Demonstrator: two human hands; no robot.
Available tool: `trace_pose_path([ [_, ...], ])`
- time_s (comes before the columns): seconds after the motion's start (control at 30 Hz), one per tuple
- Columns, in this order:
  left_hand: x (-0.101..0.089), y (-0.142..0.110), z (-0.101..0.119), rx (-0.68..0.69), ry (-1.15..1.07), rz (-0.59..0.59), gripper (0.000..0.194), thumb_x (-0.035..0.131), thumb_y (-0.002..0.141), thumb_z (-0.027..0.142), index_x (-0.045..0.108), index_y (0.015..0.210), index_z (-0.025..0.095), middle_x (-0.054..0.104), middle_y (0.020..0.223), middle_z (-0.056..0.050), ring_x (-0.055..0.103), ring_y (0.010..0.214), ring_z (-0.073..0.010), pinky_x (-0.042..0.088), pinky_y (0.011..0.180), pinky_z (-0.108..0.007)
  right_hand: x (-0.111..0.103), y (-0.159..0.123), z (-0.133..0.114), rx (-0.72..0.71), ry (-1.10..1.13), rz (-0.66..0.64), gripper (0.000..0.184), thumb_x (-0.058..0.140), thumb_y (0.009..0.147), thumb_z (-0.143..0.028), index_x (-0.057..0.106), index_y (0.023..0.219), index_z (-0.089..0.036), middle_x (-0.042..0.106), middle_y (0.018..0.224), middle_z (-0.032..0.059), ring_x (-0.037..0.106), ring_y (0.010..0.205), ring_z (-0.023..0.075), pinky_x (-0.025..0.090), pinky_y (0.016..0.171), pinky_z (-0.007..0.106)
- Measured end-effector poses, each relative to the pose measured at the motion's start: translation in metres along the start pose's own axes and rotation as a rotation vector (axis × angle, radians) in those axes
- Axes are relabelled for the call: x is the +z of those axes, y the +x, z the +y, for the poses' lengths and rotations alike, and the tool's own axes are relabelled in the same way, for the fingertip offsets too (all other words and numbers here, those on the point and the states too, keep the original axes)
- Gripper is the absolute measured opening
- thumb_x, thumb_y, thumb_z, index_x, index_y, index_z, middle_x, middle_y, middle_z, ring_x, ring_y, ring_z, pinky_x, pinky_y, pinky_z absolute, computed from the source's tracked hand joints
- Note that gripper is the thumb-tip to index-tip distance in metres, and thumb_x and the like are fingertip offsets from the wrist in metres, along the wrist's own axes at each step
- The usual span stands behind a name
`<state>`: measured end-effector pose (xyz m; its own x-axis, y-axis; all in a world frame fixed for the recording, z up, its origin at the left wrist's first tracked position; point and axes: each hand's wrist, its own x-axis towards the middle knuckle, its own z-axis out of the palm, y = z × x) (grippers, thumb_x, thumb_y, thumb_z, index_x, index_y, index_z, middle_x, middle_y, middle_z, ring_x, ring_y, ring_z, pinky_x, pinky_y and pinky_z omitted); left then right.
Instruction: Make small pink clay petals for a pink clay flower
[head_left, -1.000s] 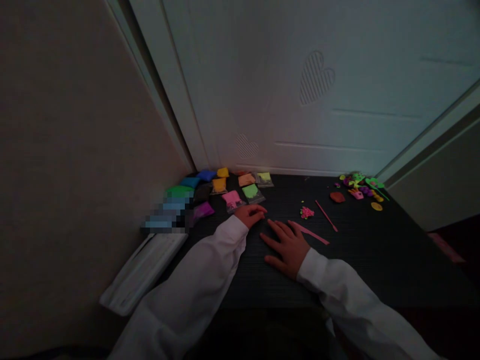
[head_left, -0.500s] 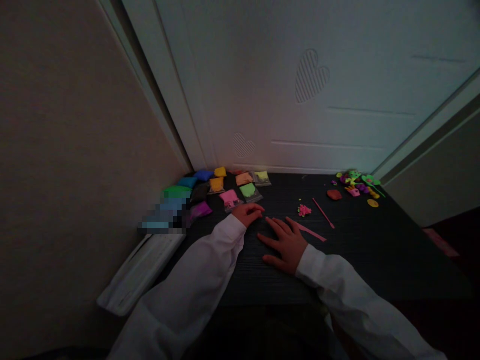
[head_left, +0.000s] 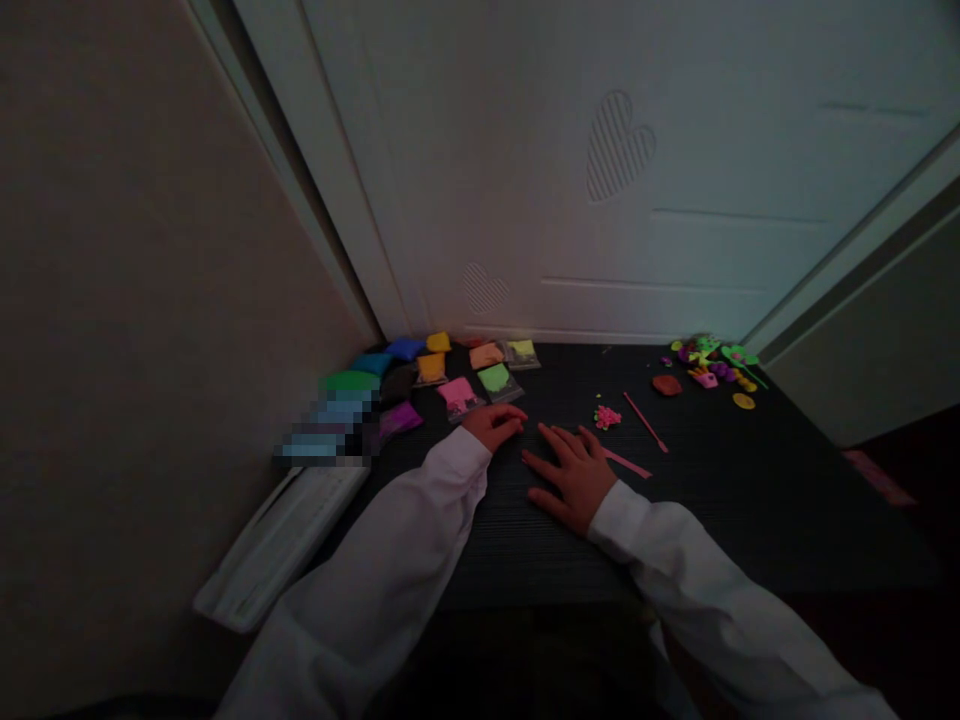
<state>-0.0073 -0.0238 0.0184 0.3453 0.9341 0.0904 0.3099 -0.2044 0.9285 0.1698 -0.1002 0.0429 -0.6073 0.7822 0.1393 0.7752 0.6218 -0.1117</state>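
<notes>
Your right hand (head_left: 574, 478) is palm down, fingers spread, and a flat pink strip (head_left: 628, 463) pokes out from behind it on the right. Your left hand (head_left: 493, 425) is loosely curled; can't tell if you're pinching anything. Just past the strip you've got that bumpy pink cluster (head_left: 607, 417), kinda petal-like with green bits round the edge, plus a skinny pink stick (head_left: 645, 422) to its right. A clear baggie of pink stuff (head_left: 459, 395) sits just beyond your left hand, all on a black, finely grooved surface (head_left: 712, 510).
</notes>
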Motion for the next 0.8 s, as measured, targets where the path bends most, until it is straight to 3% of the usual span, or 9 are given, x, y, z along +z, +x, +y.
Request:
trace_pose_path([
  [0.1, 0.000, 0.000, -0.001, 0.002, 0.003, -0.008, 0.024, 0.047, 0.068, 0.029, 0.056, 0.083, 0.013, 0.060, 0.068, -0.003, 0.055, 0.065, -0.0123, 0.043, 0.064, -0.024, 0.001, 0.000, 0.000, -0.084, 0.012, -0.018, 0.047, 0.026, 0.073, -0.055, 0.034, 0.114, -0.034, 0.017, 0.130, 0.0047, 0.018, 0.115, 0.0250, 0.004, 0.089, 0.050],
  [0.27, 0.000, 0.000, -0.005, 0.005, 0.015, -0.004, 0.025, 0.046, 0.068, 0.030, 0.055, 0.085, 0.013, 0.060, 0.069, -0.004, 0.055, 0.067, -0.0125, 0.042, 0.064, -0.024, 0.002, 0.000, 0.000, -0.007, -0.007, -0.004, 0.047, 0.026, 0.073, -0.053, 0.033, 0.115, -0.033, 0.016, 0.130, 0.0058, 0.019, 0.114, 0.0268, 0.007, 0.088, 0.051],
  [0.4, 0.000, 0.000, -0.002, 0.001, 0.029, -0.001, 0.026, 0.046, 0.068, 0.029, 0.056, 0.084, 0.012, 0.060, 0.068, -0.004, 0.055, 0.065, -0.0125, 0.043, 0.063, -0.024, 0.002, 0.000, 0.000, -0.089, 0.001, -0.017, 0.048, 0.026, 0.072, -0.056, 0.032, 0.115, -0.035, 0.015, 0.130, 0.0041, 0.019, 0.114, 0.0262, 0.007, 0.088, 0.051],
  [0.63, 0.000, 0.000, -0.002, 0.006, 0.060, -0.007, 0.026, 0.045, 0.069, 0.030, 0.055, 0.085, 0.013, 0.061, 0.069, -0.004, 0.056, 0.067, -0.0130, 0.043, 0.065, -0.025, 0.007, 0.005, 0.011, 0.095, -0.017, 0.087, 0.049, 0.027, 0.075, -0.049, 0.029, 0.119, -0.027, 0.024, 0.127, 0.0080, 0.024, 0.112, 0.0227, 0.013, 0.089, 0.044],
  [0.8, 0.000, 0.000, -0.003, 0.030, 0.094, -0.012, 0.027, 0.044, 0.069, 0.031, 0.055, 0.086, 0.012, 0.060, 0.071, -0.004, 0.056, 0.067, -0.0131, 0.044, 0.064, -0.025, 0.010, 0.007, 0.021, 0.147, 0.020, 0.166, 0.045, 0.032, 0.074, -0.046, 0.039, 0.112, -0.023, 0.034, 0.120, 0.0080, 0.029, 0.109, 0.0212, 0.015, 0.090, 0.042],
])
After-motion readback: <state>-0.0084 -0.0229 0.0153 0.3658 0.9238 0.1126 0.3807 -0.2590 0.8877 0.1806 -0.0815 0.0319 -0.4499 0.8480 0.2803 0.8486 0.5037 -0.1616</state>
